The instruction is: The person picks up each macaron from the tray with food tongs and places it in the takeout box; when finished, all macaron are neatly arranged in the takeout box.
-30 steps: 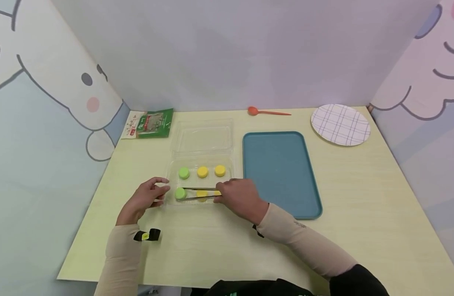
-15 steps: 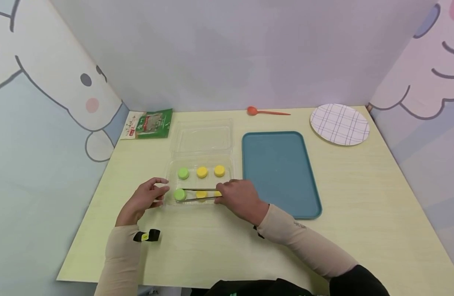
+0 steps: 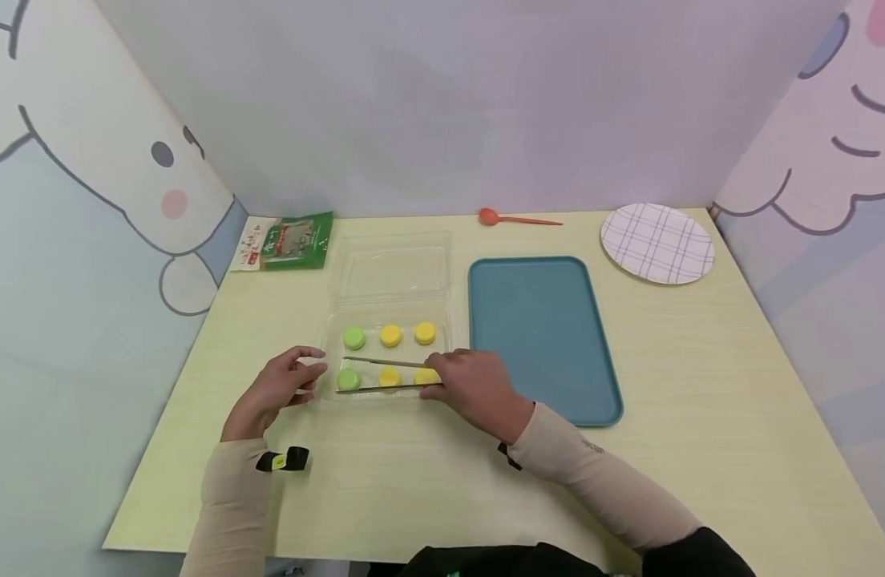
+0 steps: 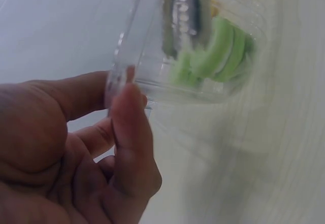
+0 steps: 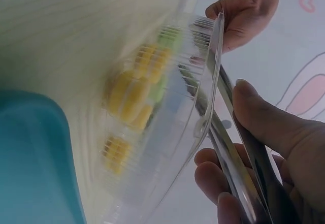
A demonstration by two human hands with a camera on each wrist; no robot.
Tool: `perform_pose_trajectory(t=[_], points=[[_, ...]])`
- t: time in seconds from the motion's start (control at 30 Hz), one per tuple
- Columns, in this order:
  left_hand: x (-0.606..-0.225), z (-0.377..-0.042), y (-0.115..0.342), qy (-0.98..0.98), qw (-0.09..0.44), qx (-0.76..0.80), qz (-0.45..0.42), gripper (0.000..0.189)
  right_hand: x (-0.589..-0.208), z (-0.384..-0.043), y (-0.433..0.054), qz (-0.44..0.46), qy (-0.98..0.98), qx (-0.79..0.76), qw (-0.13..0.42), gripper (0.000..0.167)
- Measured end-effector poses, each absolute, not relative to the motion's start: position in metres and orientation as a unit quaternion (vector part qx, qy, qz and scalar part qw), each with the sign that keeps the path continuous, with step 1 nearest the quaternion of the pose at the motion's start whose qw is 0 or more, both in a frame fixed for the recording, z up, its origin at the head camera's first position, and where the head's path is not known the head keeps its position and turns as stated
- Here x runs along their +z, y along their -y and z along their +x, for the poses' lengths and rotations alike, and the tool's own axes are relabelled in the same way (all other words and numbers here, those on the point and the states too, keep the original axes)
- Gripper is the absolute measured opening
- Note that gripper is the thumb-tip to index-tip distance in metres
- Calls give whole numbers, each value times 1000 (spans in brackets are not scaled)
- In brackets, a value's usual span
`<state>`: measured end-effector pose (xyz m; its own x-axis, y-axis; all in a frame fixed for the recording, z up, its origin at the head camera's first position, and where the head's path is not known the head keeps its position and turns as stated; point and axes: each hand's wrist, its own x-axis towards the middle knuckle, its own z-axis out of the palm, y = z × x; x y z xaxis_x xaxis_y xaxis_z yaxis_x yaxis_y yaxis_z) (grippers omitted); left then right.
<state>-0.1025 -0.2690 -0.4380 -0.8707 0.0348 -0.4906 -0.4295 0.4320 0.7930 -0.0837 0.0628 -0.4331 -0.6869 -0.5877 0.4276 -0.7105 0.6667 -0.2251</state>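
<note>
A clear plastic clamshell box (image 3: pixel 392 268) lies unfolded on the table, holding green and yellow macarons in two rows. My left hand (image 3: pixel 275 389) pinches the box's left rim between thumb and finger, as the left wrist view shows. In my right hand (image 3: pixel 478 393) are metal tongs (image 5: pixel 228 155), pointing left across the front row. Their arms stand apart, with the front green macaron (image 3: pixel 349 380) between the tips and a yellow macaron (image 3: pixel 389 377) between the arms. The back row has a green macaron (image 3: pixel 353 338) and two yellow ones.
Right of the box lies a blue tray (image 3: pixel 543 340). Behind it is an orange spoon (image 3: pixel 489 217), with a checked plate (image 3: pixel 657 243) at the back right. A green-and-white packet (image 3: pixel 294 241) lies at the back left, near the walls.
The tongs' arms have spread wider around the front green macaron, which stays in the box. My left hand keeps its place on the rim; the view has shifted slightly.
</note>
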Motion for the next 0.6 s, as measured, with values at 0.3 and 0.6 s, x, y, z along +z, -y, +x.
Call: perform_pose_trajectory(t=[0.3,0.6], points=[[-439,-102,270,-813,230,521,-122,44,-441,-79,-89,328,893,236,198,46],[-442,-104,272,-814,226,522,-121,42,-445,-69,-128,269,903,257,215,50]])
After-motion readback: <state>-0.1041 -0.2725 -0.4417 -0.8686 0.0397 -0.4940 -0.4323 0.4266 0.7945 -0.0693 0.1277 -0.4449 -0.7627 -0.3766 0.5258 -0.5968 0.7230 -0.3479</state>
